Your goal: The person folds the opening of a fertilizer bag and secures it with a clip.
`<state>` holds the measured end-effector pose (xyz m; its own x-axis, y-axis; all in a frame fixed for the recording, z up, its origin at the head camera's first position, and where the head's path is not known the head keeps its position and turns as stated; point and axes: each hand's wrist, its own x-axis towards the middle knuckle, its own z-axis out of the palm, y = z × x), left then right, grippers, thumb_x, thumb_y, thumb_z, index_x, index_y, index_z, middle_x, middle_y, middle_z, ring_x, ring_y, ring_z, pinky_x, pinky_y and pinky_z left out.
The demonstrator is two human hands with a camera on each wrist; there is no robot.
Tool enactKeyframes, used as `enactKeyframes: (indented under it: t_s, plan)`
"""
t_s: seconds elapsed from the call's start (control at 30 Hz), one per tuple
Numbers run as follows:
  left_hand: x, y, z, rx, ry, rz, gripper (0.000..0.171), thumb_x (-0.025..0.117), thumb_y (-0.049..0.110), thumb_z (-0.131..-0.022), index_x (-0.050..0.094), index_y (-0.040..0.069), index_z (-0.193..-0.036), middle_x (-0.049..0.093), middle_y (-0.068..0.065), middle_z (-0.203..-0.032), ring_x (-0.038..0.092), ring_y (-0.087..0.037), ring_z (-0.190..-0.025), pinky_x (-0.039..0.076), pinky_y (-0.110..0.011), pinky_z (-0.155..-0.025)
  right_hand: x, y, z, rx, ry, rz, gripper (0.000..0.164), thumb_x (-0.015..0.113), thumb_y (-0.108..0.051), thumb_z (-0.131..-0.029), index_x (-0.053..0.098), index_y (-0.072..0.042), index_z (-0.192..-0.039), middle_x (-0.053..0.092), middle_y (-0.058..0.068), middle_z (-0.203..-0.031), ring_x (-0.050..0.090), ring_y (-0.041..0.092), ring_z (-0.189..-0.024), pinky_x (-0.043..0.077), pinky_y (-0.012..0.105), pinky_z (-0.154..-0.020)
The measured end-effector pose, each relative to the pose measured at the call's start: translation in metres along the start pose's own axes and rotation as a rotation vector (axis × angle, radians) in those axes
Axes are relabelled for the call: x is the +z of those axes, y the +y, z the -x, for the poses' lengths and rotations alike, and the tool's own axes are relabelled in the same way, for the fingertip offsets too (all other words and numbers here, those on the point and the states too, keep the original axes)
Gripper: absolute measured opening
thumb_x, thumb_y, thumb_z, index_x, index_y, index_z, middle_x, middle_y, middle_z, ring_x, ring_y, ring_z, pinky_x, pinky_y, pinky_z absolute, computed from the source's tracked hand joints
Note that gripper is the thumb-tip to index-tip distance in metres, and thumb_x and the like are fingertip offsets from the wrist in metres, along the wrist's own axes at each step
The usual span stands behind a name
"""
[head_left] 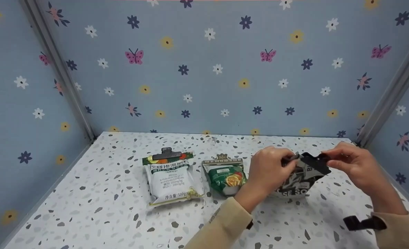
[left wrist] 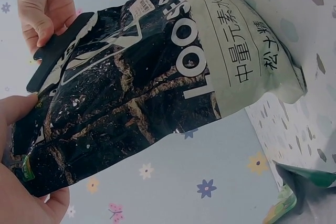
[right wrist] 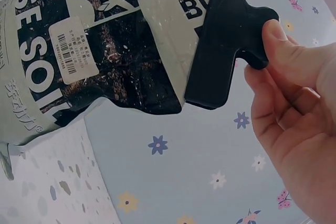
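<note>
A dark printed soil bag (head_left: 296, 181) stands on the table at the right, its top folded over. My left hand (head_left: 268, 169) grips the left end of that top edge; the left wrist view has the thumb on the front of the bag (left wrist: 131, 82). With thumb and fingers my right hand (head_left: 354, 166) pinches the handle of a black bag clip (head_left: 316, 162). In the right wrist view the bar of the clip (right wrist: 218, 45) lies across the folded top of the bag (right wrist: 89, 51), at its right part.
To the left lies a white bag (head_left: 173, 180) with a dark clip (head_left: 166, 153) on its top. Between it and my left hand is a green bag (head_left: 225, 178) with a metallic clip (head_left: 222, 159). A flowered wall (head_left: 204, 83) rises behind the speckled table (head_left: 114, 193).
</note>
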<state>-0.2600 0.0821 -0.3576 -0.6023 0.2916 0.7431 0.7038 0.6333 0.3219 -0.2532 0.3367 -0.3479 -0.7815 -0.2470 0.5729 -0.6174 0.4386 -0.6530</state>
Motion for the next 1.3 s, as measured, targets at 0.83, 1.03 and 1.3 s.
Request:
enactKeyframes:
  t_s: [0.83, 1.03, 1.3]
  plan:
    - [-0.002, -0.009, -0.003, -0.004, -0.008, 0.106, 0.013, 0.070, 0.025, -0.095, 0.073, 0.017, -0.105, 0.071, 0.008, -0.100, 0.064, -0.003, -0.090, 0.047, -0.013, -0.083, 0.008, 0.006, -0.002, 0.099, -0.095, 0.009, 0.027, 0.066, 0.001, -0.094, 0.067, 0.003, -0.121, 0.065, 0.007, -0.110, 0.063, 0.012, -0.099, 0.051, 0.019, -0.083]
    - [-0.007, -0.018, -0.004, -0.076, -0.044, 0.202, 0.019, 0.072, 0.025, -0.095, 0.069, 0.017, -0.112, 0.069, 0.008, -0.106, 0.063, -0.001, -0.097, 0.046, -0.012, -0.086, 0.007, 0.010, -0.001, 0.149, -0.096, -0.002, 0.034, 0.068, -0.004, -0.095, 0.063, 0.003, -0.127, 0.066, -0.003, -0.114, 0.063, 0.008, -0.102, 0.051, 0.018, -0.083]
    - [-0.013, -0.036, -0.003, -0.239, -0.138, 0.192, 0.032, 0.074, 0.039, -0.091, 0.067, 0.020, -0.116, 0.068, 0.010, -0.110, 0.063, -0.004, -0.097, 0.050, -0.022, -0.083, 0.006, 0.025, 0.001, 0.219, -0.114, 0.042, 0.040, 0.070, -0.009, -0.094, 0.061, 0.001, -0.132, 0.068, 0.001, -0.108, 0.064, 0.011, -0.097, 0.050, 0.020, -0.078]
